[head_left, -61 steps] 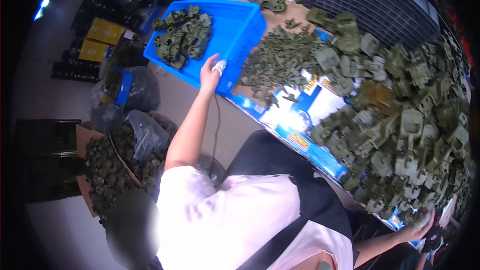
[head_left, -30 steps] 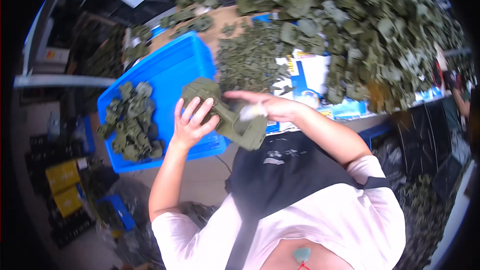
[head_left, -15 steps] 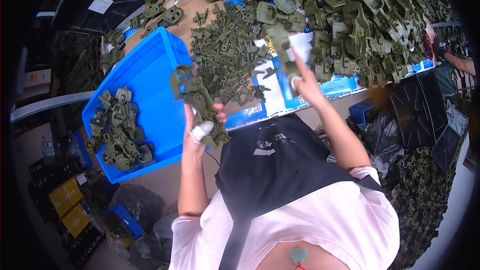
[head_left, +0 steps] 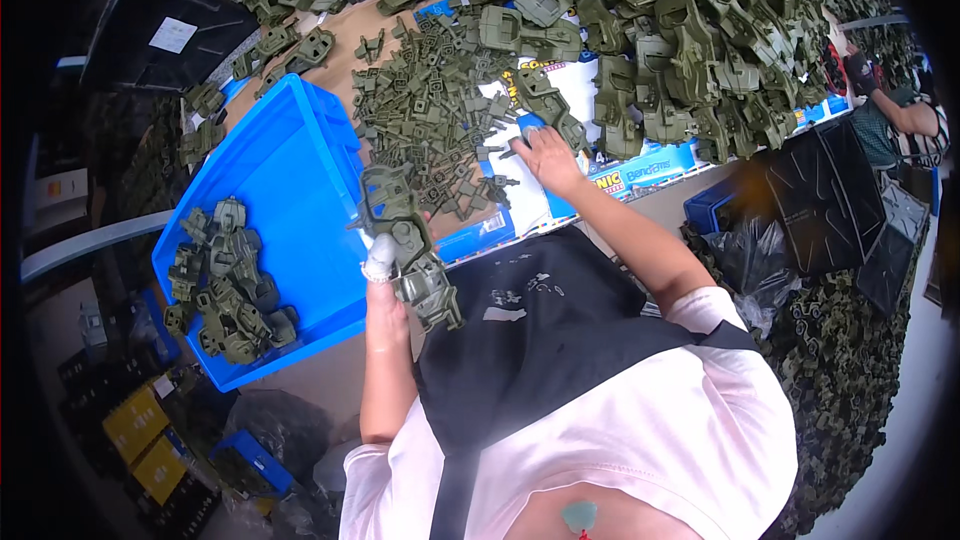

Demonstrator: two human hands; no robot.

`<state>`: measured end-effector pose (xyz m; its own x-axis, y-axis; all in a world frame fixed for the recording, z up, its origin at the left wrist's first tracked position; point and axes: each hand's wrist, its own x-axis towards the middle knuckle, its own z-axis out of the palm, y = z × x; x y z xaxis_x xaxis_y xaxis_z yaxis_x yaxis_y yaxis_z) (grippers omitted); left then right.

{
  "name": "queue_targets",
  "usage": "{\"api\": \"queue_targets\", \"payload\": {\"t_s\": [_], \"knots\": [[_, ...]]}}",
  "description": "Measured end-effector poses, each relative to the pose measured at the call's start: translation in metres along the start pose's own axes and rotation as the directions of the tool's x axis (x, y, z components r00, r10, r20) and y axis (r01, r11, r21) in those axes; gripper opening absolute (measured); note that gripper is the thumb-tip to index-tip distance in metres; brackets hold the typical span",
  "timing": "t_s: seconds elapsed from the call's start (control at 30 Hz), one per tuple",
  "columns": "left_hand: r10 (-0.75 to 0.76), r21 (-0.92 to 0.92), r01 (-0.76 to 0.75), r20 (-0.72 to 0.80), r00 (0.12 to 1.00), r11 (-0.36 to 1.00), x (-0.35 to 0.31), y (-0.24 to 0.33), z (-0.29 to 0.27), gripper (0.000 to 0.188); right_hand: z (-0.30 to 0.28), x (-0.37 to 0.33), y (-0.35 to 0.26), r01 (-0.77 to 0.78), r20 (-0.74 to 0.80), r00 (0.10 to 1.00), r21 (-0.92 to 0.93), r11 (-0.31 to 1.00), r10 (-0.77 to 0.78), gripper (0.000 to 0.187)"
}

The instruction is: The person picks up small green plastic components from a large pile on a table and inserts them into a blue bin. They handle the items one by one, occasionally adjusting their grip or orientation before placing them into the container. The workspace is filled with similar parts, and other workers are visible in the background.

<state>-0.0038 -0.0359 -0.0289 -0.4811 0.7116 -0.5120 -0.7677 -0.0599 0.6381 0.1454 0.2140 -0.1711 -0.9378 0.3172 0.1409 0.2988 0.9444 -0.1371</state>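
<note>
My left hand [head_left: 383, 280], a white covering on its thumb, is closed round dark green plastic toy vehicle bodies [head_left: 405, 230]. They are held tilted beside the near right edge of a blue bin [head_left: 310, 250], and overlap so that I cannot tell how many there are. My right hand [head_left: 550, 160] is over the worktable, its fingers reaching forward and slightly apart, with a pale covering on one fingertip. Just beyond those fingers a green vehicle body [head_left: 550, 105] lies on white-and-blue printed card [head_left: 535, 195]. To their left spreads a pile of small green plastic parts [head_left: 425, 120].
Several green vehicle pieces [head_left: 230, 285] lie in the bin's left end. A large heap of green bodies [head_left: 690, 50] covers the table's far right. Black crates [head_left: 180, 35] stand at the back left. Another person's arm [head_left: 900, 115] shows at the far right.
My right hand has moved left and down; the vehicle body blurred beside it now lies still on the card. The bodies in my left hand have turned and dropped slightly. The view has shifted a little.
</note>
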Motion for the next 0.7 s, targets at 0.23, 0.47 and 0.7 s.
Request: {"api": "queue_targets", "payload": {"t_s": [0.23,0.47,0.7], "knots": [[-0.006,0.340,0.006,0.001,1.000,0.940,0.010,0.012,0.008,0.048,-0.128,0.013,-0.026,-0.341,0.357,0.933,0.821,0.457,0.056,0.028],[-0.233,0.525,0.058,0.274,0.933,0.849,0.015,0.019,0.041,0.063,-0.166,0.009,-0.054,-0.122,0.160,0.987,0.832,0.541,-0.022,0.022],[-0.260,0.595,0.021,0.319,0.911,0.803,0.021,0.008,0.048,0.062,-0.184,0.001,-0.066,-0.036,0.177,0.983,0.486,0.873,-0.058,0.030]]}}
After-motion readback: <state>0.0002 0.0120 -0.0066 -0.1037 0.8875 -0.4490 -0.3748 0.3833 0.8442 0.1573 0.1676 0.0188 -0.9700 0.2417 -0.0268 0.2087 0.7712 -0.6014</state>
